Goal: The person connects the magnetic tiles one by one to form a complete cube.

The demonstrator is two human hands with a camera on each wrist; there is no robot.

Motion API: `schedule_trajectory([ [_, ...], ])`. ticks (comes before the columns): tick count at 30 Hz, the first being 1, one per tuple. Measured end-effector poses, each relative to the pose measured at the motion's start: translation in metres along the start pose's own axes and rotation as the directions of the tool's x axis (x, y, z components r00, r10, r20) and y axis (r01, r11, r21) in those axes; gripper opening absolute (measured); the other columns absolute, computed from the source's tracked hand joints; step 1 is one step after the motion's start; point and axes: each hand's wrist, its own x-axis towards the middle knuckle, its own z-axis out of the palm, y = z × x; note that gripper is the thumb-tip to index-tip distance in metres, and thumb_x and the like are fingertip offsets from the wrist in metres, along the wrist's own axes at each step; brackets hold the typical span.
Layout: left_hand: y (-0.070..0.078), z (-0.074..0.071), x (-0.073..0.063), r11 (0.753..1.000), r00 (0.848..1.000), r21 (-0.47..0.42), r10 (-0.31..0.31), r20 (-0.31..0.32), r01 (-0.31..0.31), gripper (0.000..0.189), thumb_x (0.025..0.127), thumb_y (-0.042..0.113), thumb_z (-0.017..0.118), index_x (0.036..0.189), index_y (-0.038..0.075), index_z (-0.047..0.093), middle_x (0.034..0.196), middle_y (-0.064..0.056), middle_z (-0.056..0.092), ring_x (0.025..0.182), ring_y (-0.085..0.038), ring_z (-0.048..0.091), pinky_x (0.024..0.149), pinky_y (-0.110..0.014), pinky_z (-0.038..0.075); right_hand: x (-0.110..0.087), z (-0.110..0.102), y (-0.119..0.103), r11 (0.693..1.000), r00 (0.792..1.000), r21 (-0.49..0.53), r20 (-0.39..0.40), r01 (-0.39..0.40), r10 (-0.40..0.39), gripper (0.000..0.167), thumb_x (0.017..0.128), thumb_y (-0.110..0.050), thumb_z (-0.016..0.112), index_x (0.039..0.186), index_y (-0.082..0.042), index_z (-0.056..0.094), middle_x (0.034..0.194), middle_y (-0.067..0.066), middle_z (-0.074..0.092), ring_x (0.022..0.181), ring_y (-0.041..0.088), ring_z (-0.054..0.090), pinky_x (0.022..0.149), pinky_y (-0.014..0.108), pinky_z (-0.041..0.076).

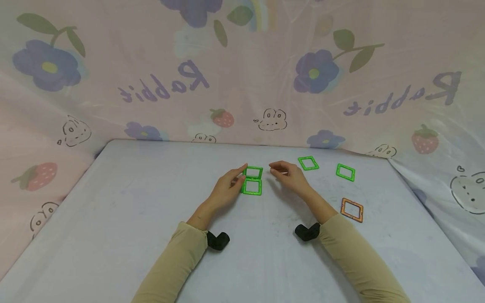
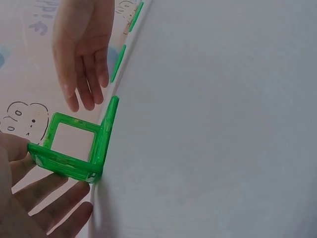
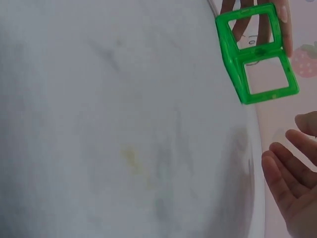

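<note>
Joined green frames (image 1: 253,179): on the table (image 1: 113,210), between the 2 hands.
Left hand (image 1: 224,189): thumb and fingers pinching the left side of the joined frames.
Right hand (image 1: 291,177): fingers loosely bent, just beside the joined frames, touching neither them nor the left hand.
Loose frames: 2 green frames (image 1: 306,157) and 1 orange frame (image 1: 352,202), at right.
Left wrist view: 3 joined panels meeting at angles; from the head, 2 square openings show.
Head view alone: orange frame.
</note>
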Motion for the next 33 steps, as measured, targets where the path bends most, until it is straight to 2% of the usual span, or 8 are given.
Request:
schedule_trajectory([
  [9,-0.003,0.001,0.0,1.0,1.0,-0.009,-0.001,-0.005,0.001,0.044,0.102,0.019,0.047,0.146,0.014,0.042,0.135,-0.014,0.055,0.11,-0.031,0.061,0.092,-0.044,0.049,0.001,-0.015,0.014,0.993,0.992,-0.02,-0.053,-0.114,0.113,0.037,0.097,-0.019,0.057,0.128,-0.001,0.057,0.126,0.022,0.06,0.117,0.037,0.056,0.095,0.049,0.045],
  [18,-0.004,0.001,0.0,1.0,1.0,-0.015,-0.023,-0.001,0.023,0.044,0.102,0.021,0.047,0.146,0.015,0.043,0.137,-0.013,0.054,0.111,-0.03,0.06,0.093,-0.043,0.049,0.003,-0.026,0.026,0.99,0.985,-0.053,-0.115,-0.133,0.126,0.038,0.096,-0.017,0.056,0.128,0.004,0.056,0.13,0.026,0.054,0.119,0.04,0.053,0.097,0.05,0.044],
  [25,-0.005,0.0,0.0,0.998,0.999,-0.028,-0.051,-0.004,0.051,0.044,0.101,0.024,0.049,0.145,0.019,0.045,0.136,-0.013,0.055,0.109,-0.029,0.06,0.091,-0.043,0.049,0.003,-0.03,0.027,0.975,0.96,-0.036,-0.188,-0.219,0.209,0.037,0.096,-0.018,0.056,0.128,0.002,0.057,0.132,0.026,0.049,0.123,0.039,0.047,0.101,0.049,0.04],
  [33,-0.005,-0.005,0.001,0.993,0.996,-0.068,-0.094,0.008,0.094,0.042,0.1,0.027,0.052,0.142,0.025,0.049,0.136,-0.01,0.056,0.11,-0.027,0.059,0.091,-0.042,0.049,0.006,-0.034,0.028,0.956,0.919,0.025,-0.271,-0.291,0.286,0.037,0.094,-0.016,0.057,0.126,0.002,0.058,0.137,0.025,0.047,0.127,0.039,0.044,0.104,0.049,0.038],
])
